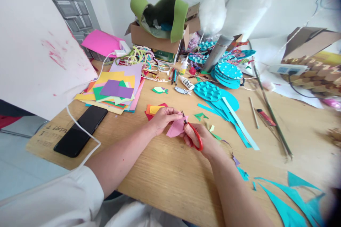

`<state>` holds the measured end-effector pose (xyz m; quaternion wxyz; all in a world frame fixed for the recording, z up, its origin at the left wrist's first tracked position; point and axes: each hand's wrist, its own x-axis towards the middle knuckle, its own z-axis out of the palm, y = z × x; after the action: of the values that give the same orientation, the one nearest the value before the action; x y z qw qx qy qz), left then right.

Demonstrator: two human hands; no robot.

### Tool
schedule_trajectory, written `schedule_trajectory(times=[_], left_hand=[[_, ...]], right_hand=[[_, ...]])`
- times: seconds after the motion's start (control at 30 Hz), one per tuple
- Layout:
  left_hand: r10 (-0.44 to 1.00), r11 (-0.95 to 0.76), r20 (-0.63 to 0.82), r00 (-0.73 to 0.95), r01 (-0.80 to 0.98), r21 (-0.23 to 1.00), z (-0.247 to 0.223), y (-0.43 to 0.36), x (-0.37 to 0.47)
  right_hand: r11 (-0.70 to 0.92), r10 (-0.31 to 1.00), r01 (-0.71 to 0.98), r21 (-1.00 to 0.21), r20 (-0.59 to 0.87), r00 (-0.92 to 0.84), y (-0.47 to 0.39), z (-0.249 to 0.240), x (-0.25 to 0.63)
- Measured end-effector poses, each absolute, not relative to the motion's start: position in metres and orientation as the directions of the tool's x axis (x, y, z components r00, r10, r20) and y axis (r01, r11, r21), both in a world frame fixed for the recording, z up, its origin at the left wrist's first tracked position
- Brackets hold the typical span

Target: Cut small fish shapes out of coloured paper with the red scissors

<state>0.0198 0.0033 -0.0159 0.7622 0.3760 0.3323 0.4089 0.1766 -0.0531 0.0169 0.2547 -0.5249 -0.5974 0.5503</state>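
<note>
My left hand (165, 118) pinches a small sheet of pink paper (176, 127) above the wooden table. Scissors with red handles (198, 138) are in my right hand (197, 136), their blades at the upper right edge of the pink paper. Just beyond my left hand lie small red and yellow paper pieces (156, 109). Farther back rest two fish-shaped paper cutouts, a green one (160, 90) and a pale blue one (182, 90). Green paper scraps (201, 116) are scattered to the right of the scissors.
Coloured paper sheets (117, 88) are stacked at left, near a black phone (81, 131) and a white cable (93, 140). Blue paper ovals (213, 94), a grey flask (218, 53) and a glue bottle (187, 82) stand or lie behind. Blue offcuts (285, 202) lie at right.
</note>
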Motion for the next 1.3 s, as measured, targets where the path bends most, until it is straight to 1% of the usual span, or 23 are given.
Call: schedule_trajectory(times=[0.23,0.57,0.73,0.97,1.3], left_hand=[[0.884,0.368,-0.182,0.431,-0.399,0.840,-0.017,0.004,0.020],[0.870,0.371,-0.185,0.456,-0.360,0.856,-0.014,0.004,0.019],[0.868,0.380,-0.200,0.455,-0.349,0.856,-0.014,0.004,0.018],[0.844,0.396,-0.207,0.495,-0.316,0.862,-0.017,0.008,0.014],[0.794,0.415,-0.209,0.571,-0.258,0.872,-0.015,0.009,0.010]], right_hand=[[-0.173,0.908,0.345,-0.923,-0.285,-0.307,-0.052,0.010,0.179],[-0.170,0.902,0.331,-0.928,-0.282,-0.327,-0.052,0.008,0.181],[-0.200,0.898,0.331,-0.922,-0.308,-0.315,-0.052,0.008,0.182],[-0.188,0.884,0.374,-0.908,-0.323,-0.339,-0.051,0.012,0.184],[-0.188,0.884,0.383,-0.904,-0.326,-0.335,-0.051,0.013,0.185]])
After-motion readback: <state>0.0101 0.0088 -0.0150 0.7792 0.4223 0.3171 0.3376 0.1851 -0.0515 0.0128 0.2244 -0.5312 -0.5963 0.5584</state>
